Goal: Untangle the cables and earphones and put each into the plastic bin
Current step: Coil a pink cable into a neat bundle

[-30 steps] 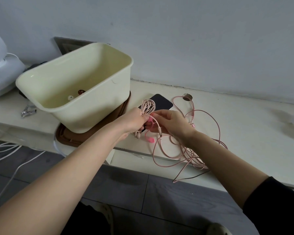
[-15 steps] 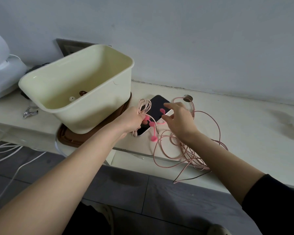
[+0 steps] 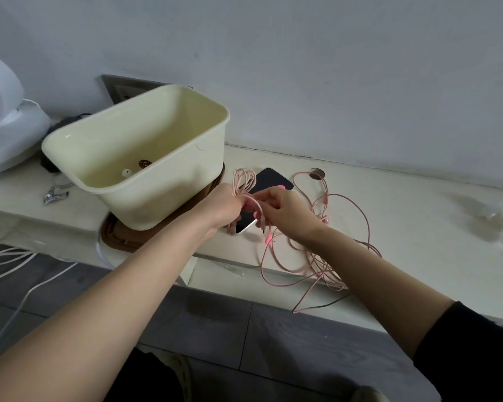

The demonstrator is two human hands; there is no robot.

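Note:
A cream plastic bin (image 3: 157, 181) sits tilted on a brown lid (image 3: 119, 239) at the shelf's left. My left hand (image 3: 224, 207) grips a coiled bundle of pink earphone cable (image 3: 243, 182) just right of the bin. My right hand (image 3: 285, 210) pinches a strand of the same cable near its plug, close to my left hand. More pink cable (image 3: 325, 256) lies in a loose tangle on the shelf, trailing over its front edge. Bright pink earbud tips (image 3: 267, 240) hang below my hands. Small items lie in the bin's bottom.
A dark phone (image 3: 270, 181) lies under my hands. A white fan (image 3: 3, 123) stands at far left, a foil wrapper (image 3: 54, 195) near the bin. White cords (image 3: 12, 265) hang to the grey floor at left. Clear plastic wrap (image 3: 494, 216) lies at right.
My right hand, which had reached out toward the phone half a second ago, has come back to my left hand and pinches the cable again. The coiled bundle stays in my left hand.

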